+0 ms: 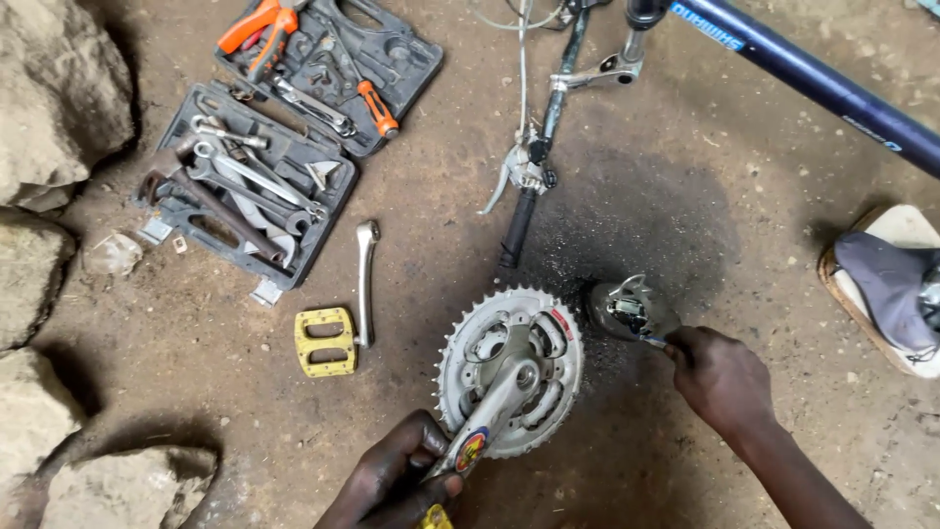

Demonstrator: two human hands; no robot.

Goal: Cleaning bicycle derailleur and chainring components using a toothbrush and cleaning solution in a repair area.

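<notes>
We're at an open-air bicycle repair spot, working right on a bare dirt floor (pixel 685 127). An open grey tool case (pixel 284 127) lies spread on the ground, wrenches and pliers inside. Rough rocks (pixel 49 108) sit just left of the case; a loose crank arm with a yellow pedal (pixel 338 318) below it; a blue bike frame tube (pixel 813 78) far right.

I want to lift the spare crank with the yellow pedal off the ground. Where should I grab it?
Grip the silver crank arm mid-shaft, coming from its right side. It lies flat and bare there, while the yellow pedal sticks out to the left at its lower end and the open tool case crowds the upper left.
</notes>
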